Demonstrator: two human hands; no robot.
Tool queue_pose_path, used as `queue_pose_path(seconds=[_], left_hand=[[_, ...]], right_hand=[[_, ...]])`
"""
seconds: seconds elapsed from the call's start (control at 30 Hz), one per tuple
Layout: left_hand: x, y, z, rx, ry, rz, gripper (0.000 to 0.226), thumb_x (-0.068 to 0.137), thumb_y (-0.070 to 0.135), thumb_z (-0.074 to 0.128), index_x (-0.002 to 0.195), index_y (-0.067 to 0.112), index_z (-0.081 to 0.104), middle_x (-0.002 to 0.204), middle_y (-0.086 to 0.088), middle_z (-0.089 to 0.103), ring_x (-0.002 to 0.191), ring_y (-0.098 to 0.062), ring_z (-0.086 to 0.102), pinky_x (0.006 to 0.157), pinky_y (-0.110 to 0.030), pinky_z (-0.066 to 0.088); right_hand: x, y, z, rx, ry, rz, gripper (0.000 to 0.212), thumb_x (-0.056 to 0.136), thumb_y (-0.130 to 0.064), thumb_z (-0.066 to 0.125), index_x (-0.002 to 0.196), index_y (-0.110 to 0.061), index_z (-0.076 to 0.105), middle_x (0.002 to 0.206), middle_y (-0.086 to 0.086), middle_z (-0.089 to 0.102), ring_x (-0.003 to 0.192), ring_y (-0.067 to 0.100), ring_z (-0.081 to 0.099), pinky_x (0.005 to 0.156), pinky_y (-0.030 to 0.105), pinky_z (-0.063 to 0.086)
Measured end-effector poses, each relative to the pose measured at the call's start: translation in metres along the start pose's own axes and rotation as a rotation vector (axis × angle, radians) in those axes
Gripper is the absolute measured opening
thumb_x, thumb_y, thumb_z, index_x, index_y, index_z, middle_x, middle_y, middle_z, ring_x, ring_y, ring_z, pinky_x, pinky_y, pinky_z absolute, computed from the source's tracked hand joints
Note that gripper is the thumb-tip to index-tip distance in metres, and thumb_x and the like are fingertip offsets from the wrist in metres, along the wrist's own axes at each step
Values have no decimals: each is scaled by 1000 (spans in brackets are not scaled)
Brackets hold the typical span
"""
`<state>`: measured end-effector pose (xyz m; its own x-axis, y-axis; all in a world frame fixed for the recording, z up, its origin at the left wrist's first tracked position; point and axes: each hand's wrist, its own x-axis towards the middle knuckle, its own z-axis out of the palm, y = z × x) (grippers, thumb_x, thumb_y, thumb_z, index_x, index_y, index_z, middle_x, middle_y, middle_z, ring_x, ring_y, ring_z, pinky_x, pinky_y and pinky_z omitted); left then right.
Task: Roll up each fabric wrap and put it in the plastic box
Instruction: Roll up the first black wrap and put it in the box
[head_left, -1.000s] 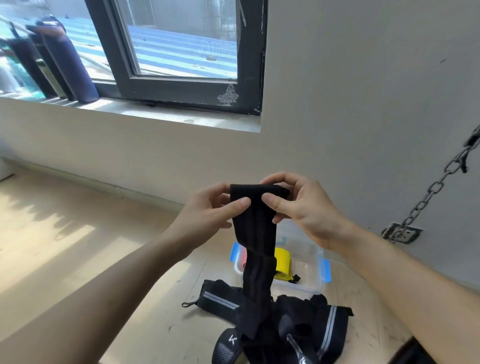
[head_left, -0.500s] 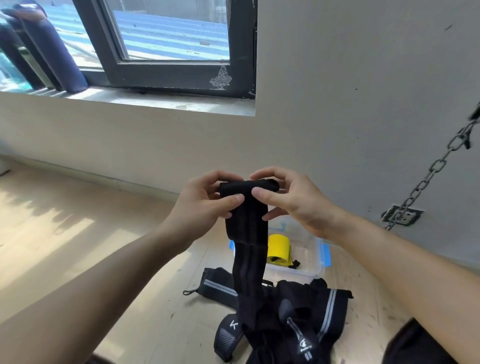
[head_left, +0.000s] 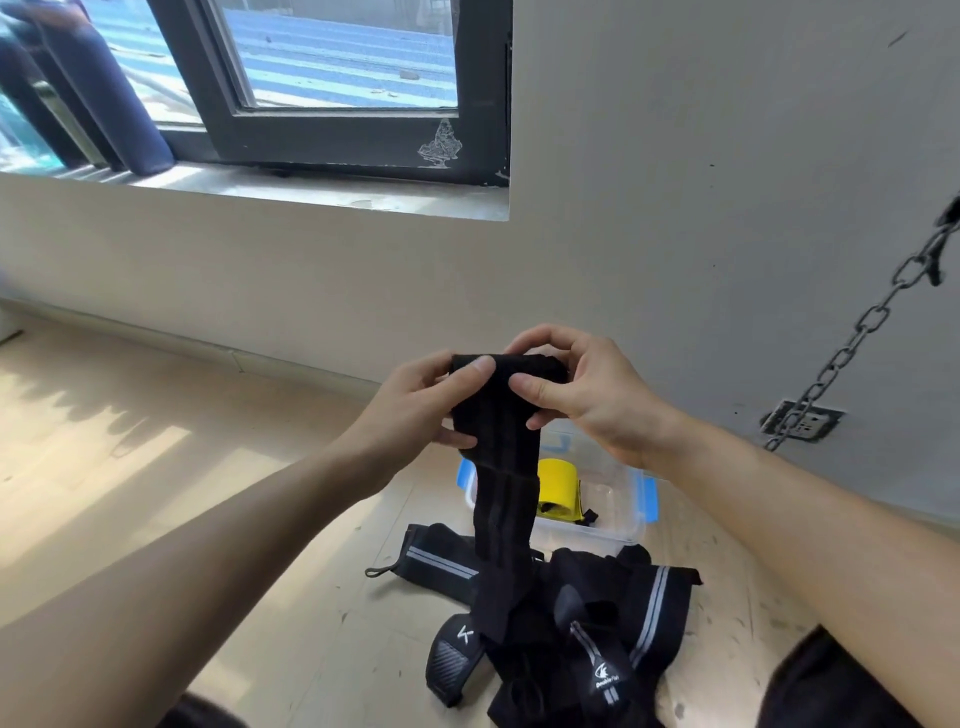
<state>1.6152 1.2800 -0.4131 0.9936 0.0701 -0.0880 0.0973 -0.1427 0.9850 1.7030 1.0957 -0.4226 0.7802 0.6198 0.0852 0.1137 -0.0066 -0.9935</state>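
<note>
A long black fabric wrap (head_left: 506, 499) hangs in mid-air, its top end turned into a small roll. My left hand (head_left: 421, 410) pinches the roll's left side with thumb on top. My right hand (head_left: 587, 389) pinches the right side, fingers curled over the top. The wrap's tail drops onto a heap of black wraps with grey stripes (head_left: 597, 613) on the floor. Behind the heap stands a clear plastic box (head_left: 618, 514) with blue clips, holding a rolled yellow wrap (head_left: 558, 488).
The wooden floor (head_left: 156, 467) stretches left in sunlight. A grey wall with a socket (head_left: 802, 421) and a hanging chain (head_left: 852, 343) is on the right. A dark-framed window (head_left: 337, 130) and its sill are above.
The roll at the wrap's top has grown slightly as both hands turned it. The view has tilted a little, and the hanging tail has shortened a bit.
</note>
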Motion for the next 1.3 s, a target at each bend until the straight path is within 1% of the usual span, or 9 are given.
queue_pose_path(seconds=[0.2,0.33,0.47,0.57,0.7,0.93,1.13,1.2,1.3], left_hand=[[3,-5,1,41,48,26,17,103,20,59,113,12,71,94,-3,76,90,-13,73,65,-26,58],[3,-5,-1,22,52,58,16,101,10,61,114,12,70,90,1,76,85,-8,72,69,-25,60],[2,-5,-2,-10,84,107,24,97,2,64,118,13,70,97,-8,75,88,-11,73,70,-22,58],[1,-6,-5,2,89,140,30,95,0,67,118,18,72,104,-15,76,93,-13,73,75,-24,59],[1,-6,-7,15,76,105,38,92,-1,70,123,23,71,113,-12,74,100,-20,73,78,-30,62],[-3,-1,-6,-32,14,-18,25,97,28,66,118,15,71,104,-11,76,94,-20,75,70,-30,60],[-1,-4,-6,21,79,52,19,96,11,69,115,13,71,95,-8,73,88,-16,72,71,-27,61],[-1,-4,-6,23,88,86,22,94,6,70,115,13,70,97,-13,72,86,-16,71,70,-26,61],[-3,-6,-7,10,82,150,28,91,-5,70,113,11,70,94,-8,73,82,-14,71,71,-24,58]], right_hand=[[-1,4,-3,-100,-9,-22,19,91,2,69,109,-4,64,94,16,68,86,18,71,67,32,62],[-1,3,-4,-132,-27,47,21,96,-17,68,114,-8,66,104,20,69,88,16,70,63,33,62],[-2,4,-1,-85,-48,115,30,101,-32,57,117,-8,66,102,18,71,86,19,72,59,32,60],[-1,5,1,13,-35,135,29,99,-26,61,119,-5,64,106,25,70,87,23,71,58,30,58],[-2,7,2,94,-20,145,18,96,-15,65,113,-8,64,110,27,69,86,23,70,57,27,55],[-3,7,1,109,-35,92,25,93,-1,67,117,-5,61,94,6,72,88,20,71,63,29,57],[-5,6,4,23,-30,54,34,89,4,70,118,-11,60,102,9,67,90,17,70,66,31,60],[-5,5,3,19,-43,75,40,89,-6,74,124,-15,58,109,11,67,96,21,71,68,35,61],[-5,4,3,36,-75,144,40,88,-35,70,122,-14,64,113,17,68,99,25,72,68,37,61]])
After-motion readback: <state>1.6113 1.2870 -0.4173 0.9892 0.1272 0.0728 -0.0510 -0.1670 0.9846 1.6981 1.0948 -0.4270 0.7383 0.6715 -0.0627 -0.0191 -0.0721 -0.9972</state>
